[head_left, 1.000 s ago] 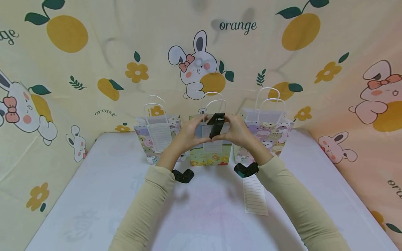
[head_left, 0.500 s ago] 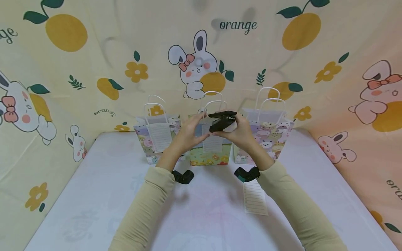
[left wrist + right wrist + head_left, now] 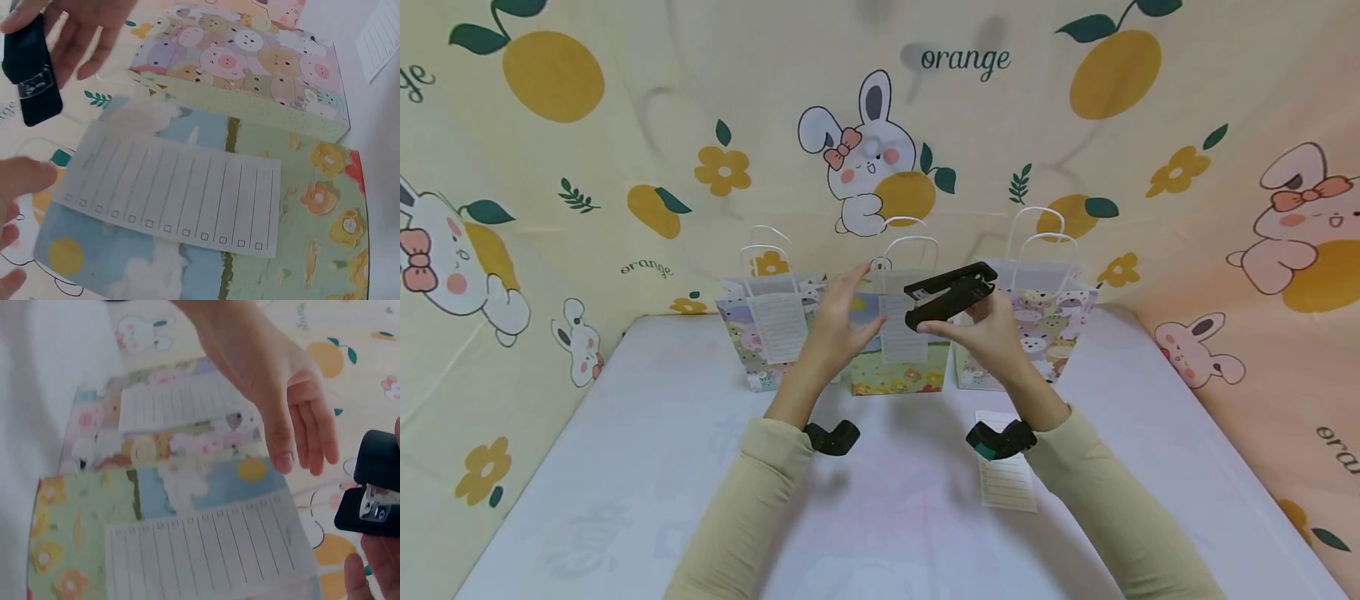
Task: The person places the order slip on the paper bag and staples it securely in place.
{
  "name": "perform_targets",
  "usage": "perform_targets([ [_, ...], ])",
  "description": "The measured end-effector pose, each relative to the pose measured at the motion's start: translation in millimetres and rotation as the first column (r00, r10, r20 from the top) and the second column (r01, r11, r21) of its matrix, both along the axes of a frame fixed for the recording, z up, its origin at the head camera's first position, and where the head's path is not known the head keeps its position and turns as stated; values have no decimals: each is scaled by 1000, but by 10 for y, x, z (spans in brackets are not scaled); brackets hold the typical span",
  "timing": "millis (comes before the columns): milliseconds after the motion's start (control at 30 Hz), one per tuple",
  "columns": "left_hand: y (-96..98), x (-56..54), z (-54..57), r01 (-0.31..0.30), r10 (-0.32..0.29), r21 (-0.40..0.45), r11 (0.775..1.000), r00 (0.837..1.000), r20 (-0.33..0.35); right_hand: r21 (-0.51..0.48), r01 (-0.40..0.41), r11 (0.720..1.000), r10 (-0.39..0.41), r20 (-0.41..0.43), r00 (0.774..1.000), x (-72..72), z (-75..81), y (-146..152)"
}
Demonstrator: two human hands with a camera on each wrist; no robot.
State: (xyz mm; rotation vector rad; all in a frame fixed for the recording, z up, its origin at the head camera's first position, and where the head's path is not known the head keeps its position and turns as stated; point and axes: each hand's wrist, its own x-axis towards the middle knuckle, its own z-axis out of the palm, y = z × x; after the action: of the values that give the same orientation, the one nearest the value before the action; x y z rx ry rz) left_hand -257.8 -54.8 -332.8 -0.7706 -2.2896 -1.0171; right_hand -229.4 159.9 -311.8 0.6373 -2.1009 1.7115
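My right hand (image 3: 992,333) grips a black stapler (image 3: 951,293) between thumb and fingers, in front of the gap between the middle and right bags. The stapler's jaws stand apart, pointing left. My left hand (image 3: 835,325) holds nothing; its fingers are extended, with the thumb at the left side of the middle bag. That middle paper bag (image 3: 898,379), green and blue with flowers, bears a lined checklist sheet (image 3: 172,194) on its front near the top. In the right wrist view, the left hand (image 3: 275,394) hangs over the bags, apart from the stapler (image 3: 375,487).
A left animal-print bag (image 3: 741,333) carries a similar lined sheet (image 3: 777,327). The right animal-print bag (image 3: 1048,325) shows no sheet on its visible front. Another lined sheet (image 3: 1007,483) lies on the white table (image 3: 880,517). A printed cloth (image 3: 700,83) hangs behind the bags.
The stapler has moved right and away from the middle bag's top edge, turning more sideways. My hands have spread apart; the left has come off the bag's top and moved slightly left.
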Motion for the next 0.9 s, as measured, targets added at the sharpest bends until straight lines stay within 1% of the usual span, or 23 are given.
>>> perform_targets([
  [67, -16, 37, -11, -13, 15, 50, 999, 999, -37, -35, 17, 999, -14, 76, 997, 40, -22, 5],
  [133, -30, 80, -31, -21, 27, 89, 996, 998, -64, -83, 22, 996, -9, 156, 988, 84, -45, 13],
  [200, -34, 128, -58, -15, 24, 111, 994, 996, -85, -136, 16, 991, 12, 207, 978, 130, -71, 20],
  [300, -20, 222, -118, 0, 11, 114, 994, 995, -97, -196, 3, 981, 44, 237, 970, 194, -126, 27],
  [433, 37, 362, -205, 40, -28, 117, 992, 995, -99, -240, -11, 971, 70, 239, 968, 258, -215, 25],
  [600, 139, 531, -310, 130, -122, 130, 983, 990, -68, -276, -11, 961, 91, 277, 956, 353, -331, 6],
  [667, 177, 593, -349, 157, -152, 134, 978, 987, -49, -295, -7, 955, 101, 305, 947, 399, -374, -8],
  [767, 230, 658, -413, 177, -178, 158, 971, 984, -11, -310, 9, 951, 103, 344, 933, 475, -430, -29],
  [833, 262, 685, -451, 189, -198, 196, 962, 980, 26, -309, 18, 951, 106, 378, 920, 528, -464, -40],
  [900, 292, 705, -488, 200, -223, 238, 950, 972, 74, -307, 33, 951, 101, 410, 906, 577, -492, -51],
])
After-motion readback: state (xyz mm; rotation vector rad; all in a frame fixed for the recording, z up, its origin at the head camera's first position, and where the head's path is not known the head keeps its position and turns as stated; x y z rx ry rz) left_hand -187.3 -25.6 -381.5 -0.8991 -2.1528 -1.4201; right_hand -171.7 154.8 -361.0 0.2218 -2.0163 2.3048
